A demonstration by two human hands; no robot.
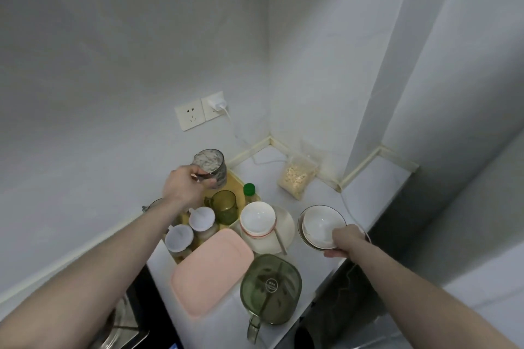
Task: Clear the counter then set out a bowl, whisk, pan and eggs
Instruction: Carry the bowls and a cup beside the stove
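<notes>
Two hands are busy: the left hand (181, 185) grips a glass jar (210, 168) lifted above the yellow tray (235, 182), while the right hand (346, 238) pinches the near rim of stacked bowls (321, 226) beside the counter's (360, 187) right edge. Bare counter lies behind them, toward an oat bag (297, 178).

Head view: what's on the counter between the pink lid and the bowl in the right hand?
Head view: a white bowl stacked on a plate, with a green pitcher nearer the camera.

The left forearm (119, 238) hides most of a glass jar (154, 205); the sink (122, 331) is cut off.
</notes>
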